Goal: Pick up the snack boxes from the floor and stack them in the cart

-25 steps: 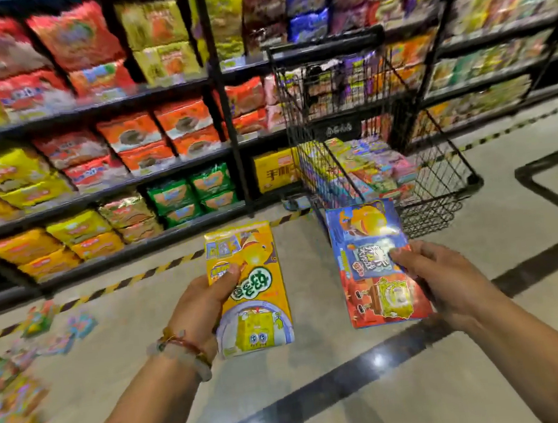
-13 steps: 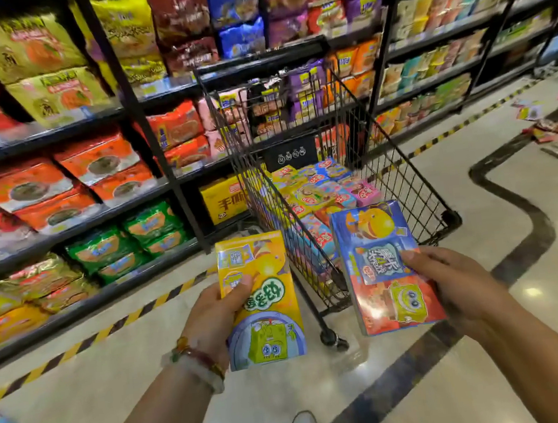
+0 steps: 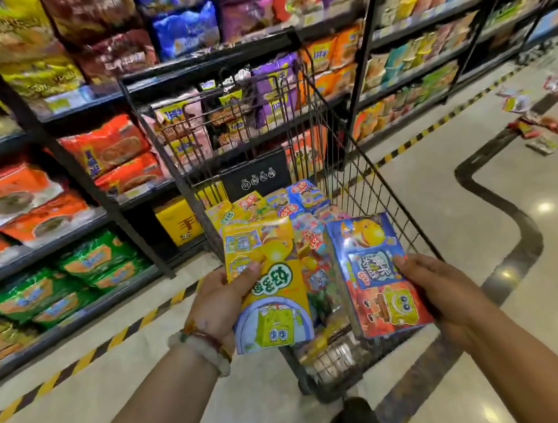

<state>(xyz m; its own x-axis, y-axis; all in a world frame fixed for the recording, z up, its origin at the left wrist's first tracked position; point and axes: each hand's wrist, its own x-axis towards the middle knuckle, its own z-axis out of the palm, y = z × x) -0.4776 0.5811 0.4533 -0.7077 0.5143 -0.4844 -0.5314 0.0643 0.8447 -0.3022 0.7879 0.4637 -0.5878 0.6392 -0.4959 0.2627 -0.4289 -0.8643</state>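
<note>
Now both boxes above cart (image 3: 361, 154) near end: left hand (image 3: 217, 307) grips yellow box (image 3: 272, 291), right hand (image 3: 440, 287) grips blue-red box (image 3: 377, 276), long axes pointing into basket.

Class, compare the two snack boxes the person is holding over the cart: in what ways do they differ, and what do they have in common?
1. The yellow box is mostly yellow with a pale blue base; the blue box is blue on top and red below.
2. The yellow box is held by the left hand; the blue box by the right hand.

Both show a yellow square cartoon figure near the bottom, are held face-up by one side edge, and sit above the cart.
</note>
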